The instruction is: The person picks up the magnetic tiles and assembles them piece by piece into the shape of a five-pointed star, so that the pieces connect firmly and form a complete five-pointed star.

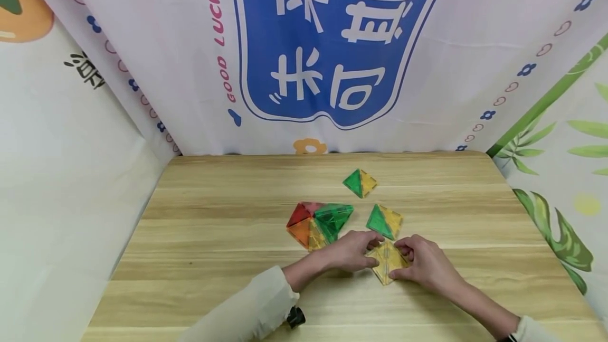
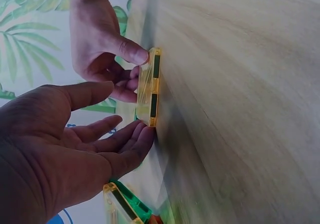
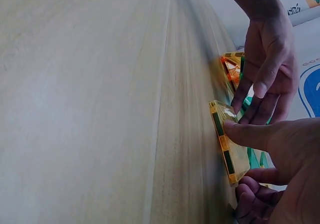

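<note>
A pair of clear yellow triangular magnetic tiles point(image 1: 381, 265) lies side by side as a diamond between both hands. My right hand point(image 1: 427, 265) pinches its right side, the thumb on the upper face and curled fingers at the edge, as the right wrist view shows. My left hand point(image 1: 352, 251) touches the opposite side with its fingertips, its thumb held off the tile in the left wrist view. Just behind the hands lies a green-and-yellow tile pair point(image 1: 379, 222). Left of it is a joined cluster of red, orange, yellow and green tiles point(image 1: 299, 230), partly hidden by my left hand.
Farther back on the wooden table point(image 1: 214, 263) lies another green-and-yellow tile pair point(image 1: 361, 183). A printed cloth point(image 1: 190, 94) hangs along the table's far edge, with more patterned cloth at both sides.
</note>
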Tool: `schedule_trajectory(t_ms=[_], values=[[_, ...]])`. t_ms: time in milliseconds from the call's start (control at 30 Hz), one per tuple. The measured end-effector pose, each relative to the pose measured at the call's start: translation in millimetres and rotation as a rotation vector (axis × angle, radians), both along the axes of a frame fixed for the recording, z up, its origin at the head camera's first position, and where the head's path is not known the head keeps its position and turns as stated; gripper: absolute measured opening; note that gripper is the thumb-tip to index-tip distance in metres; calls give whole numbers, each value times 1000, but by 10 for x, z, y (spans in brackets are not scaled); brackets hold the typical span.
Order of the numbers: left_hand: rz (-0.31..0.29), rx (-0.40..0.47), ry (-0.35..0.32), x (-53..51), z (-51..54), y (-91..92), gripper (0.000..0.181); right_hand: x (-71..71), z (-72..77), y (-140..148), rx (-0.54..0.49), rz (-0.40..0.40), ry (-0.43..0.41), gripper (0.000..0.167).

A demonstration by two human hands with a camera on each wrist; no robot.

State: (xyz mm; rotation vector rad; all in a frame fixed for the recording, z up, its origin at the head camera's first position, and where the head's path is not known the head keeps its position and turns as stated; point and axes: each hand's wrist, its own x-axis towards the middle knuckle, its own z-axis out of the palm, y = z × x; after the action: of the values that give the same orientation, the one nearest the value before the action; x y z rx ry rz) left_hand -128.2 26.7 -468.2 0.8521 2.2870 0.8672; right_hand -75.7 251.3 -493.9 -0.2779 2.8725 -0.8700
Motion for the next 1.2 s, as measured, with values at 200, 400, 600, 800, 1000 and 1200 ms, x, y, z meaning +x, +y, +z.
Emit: schedule_trajectory(t_ms=[200, 400, 600, 800, 1000, 1200], values=[[67, 50, -74, 8, -17, 20, 43, 11, -44, 7, -55, -16, 10, 67], [101, 117, -55, -2, -46, 46, 44, 26, -119, 24, -137, -21, 73, 65], [123, 131, -29, -2, -82, 50, 46, 48, -204, 54, -278, 0, 125, 60], [148, 210, -69, -35, -68, 4, 47, 13, -216, 94, -487, 73, 184, 52], [154, 294, -77, -116, 62, -160, 36, -159, -77, 76, -537, 190, 237, 35], [149, 321, -38, -228, 199, -393, 39, -400, 99, -45, -504, 261, 186, 28]])
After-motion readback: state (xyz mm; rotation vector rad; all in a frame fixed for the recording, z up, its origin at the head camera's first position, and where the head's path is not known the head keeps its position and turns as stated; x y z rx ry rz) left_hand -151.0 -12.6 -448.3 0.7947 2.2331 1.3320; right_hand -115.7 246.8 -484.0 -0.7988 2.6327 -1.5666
